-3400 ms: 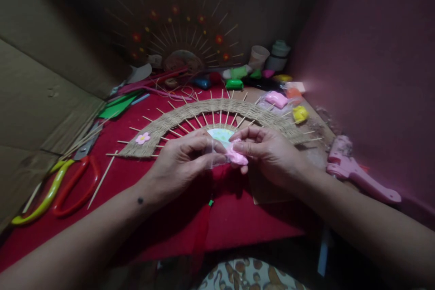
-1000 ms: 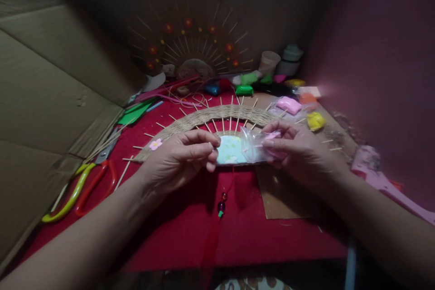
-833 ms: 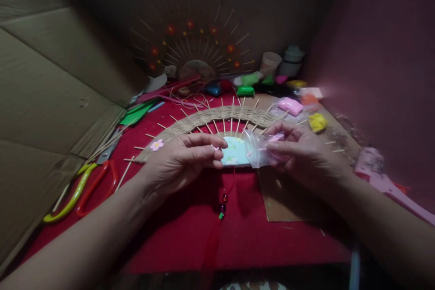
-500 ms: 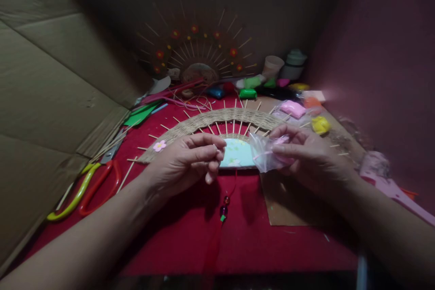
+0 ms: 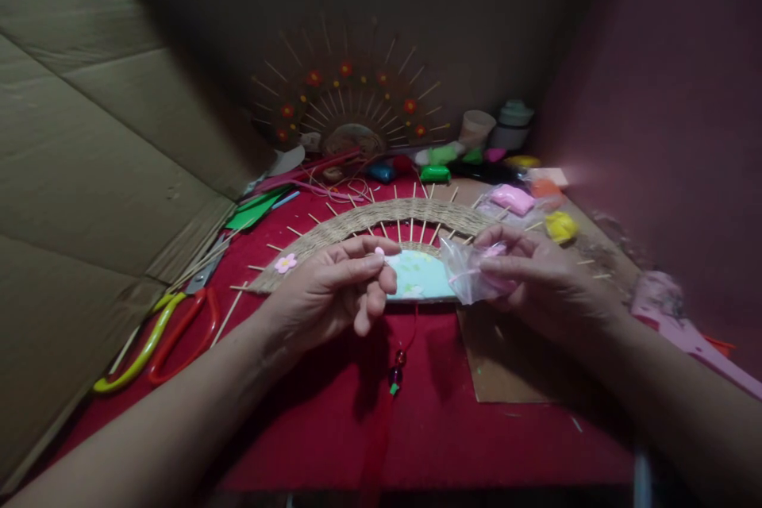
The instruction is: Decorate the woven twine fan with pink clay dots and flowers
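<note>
My left hand [image 5: 339, 282] pinches a small pink piece of clay [image 5: 379, 252] between thumb and forefinger, its other fingers loosely curled. In my right hand [image 5: 524, 266] is a clear plastic bag [image 5: 467, 274] with pink clay inside. Below and behind both hands lies a woven fan [image 5: 410, 210] with thin sticks poking out along its arc. A pink flower [image 5: 286, 263] sits at the fan's left end. The fan's light blue centre [image 5: 420, 274] shows between my hands, and a red cord with beads [image 5: 397, 371] hangs from it.
Red and yellow-handled scissors [image 5: 187, 325] lie left beside a cardboard wall [image 5: 101, 143]. Clay packs, including pink [image 5: 513, 199] and yellow [image 5: 561, 227], lie at the back right, near a cup [image 5: 477, 129]. A second fan [image 5: 351, 107] stands behind. A pink tool [image 5: 684, 325] is at right.
The pink piece in my left hand now shows more clearly at the fingertips, and the lower fingers have shifted slightly down. The whole view has moved a little.
</note>
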Action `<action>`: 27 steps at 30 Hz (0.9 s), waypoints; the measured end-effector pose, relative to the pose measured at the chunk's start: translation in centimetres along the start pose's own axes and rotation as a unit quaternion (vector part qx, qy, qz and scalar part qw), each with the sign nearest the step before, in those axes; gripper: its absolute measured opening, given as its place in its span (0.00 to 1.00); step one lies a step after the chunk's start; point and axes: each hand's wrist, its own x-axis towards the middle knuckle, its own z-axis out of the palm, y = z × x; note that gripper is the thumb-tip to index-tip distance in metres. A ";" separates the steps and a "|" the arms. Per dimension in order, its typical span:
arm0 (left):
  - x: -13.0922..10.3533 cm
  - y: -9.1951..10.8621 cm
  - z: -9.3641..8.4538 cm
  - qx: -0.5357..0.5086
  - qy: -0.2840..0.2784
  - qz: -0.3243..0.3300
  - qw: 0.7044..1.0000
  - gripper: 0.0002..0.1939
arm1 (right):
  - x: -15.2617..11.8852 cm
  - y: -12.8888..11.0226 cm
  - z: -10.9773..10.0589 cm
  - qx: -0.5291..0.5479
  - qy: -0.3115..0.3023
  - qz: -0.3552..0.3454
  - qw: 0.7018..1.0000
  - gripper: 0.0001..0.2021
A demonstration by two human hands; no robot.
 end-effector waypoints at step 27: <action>-0.2 -0.1 0.0 0.032 0.005 -0.007 0.999 0.03 | -0.2 -0.3 0.1 0.012 -0.007 0.005 1.000 0.10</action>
